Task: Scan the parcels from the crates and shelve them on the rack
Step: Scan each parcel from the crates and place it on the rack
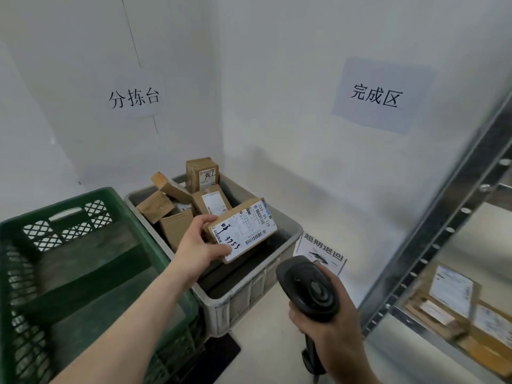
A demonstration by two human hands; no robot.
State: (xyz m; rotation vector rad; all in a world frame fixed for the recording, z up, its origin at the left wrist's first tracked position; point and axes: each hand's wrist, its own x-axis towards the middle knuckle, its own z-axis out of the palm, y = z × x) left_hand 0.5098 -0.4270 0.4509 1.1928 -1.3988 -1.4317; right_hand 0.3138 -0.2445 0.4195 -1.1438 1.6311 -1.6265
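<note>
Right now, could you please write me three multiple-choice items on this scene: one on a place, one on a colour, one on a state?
1. Where is the labelled brown cardboard parcel held?
A. above the grey plastic crate
B. inside the green crate
C. on the rack

2. What colour is the empty lattice-walled plastic crate?
A. blue
B. green
C. red

3. What does the right hand do?
A. hangs idle
B. presses the wall
C. grips the black handheld scanner

Answers: 1 A, the left hand holds it over the grey crate; 2 B, its walls are green; 3 C, fingers wrap the handle.
</note>
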